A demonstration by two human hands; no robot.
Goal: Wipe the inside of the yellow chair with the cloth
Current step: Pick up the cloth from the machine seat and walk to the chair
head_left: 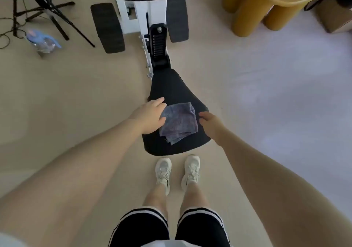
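**Cloth not yet picked up, chair far off**

Nearest to me I see 2 white sneakers [177,172] planted on the floor [66,94], just short of a black padded seat [171,86] on a white exercise machine [141,14]. The cloth [179,122], a folded grey-blue square, lies on that seat. My left hand [150,117] rests flat at its left edge, fingers spread and touching the fabric, the grip apart. My right hand [209,124] sits just beside the cloth's right edge with fingers curled down; I cannot tell whether it pinches anything.

The step in hand is the pickup, I judge. To do it well I would gather the cloth in 1 hand and keep the folds stacked, so that a thick pad meets the chair.

Further out, the yellow chair [266,4] stands at the upper right, well apart from the cloth, only its stout legs and rim in view. Its inside is hidden from here, so I would turn to face it before wiping. A black tripod [43,8] stands far left.
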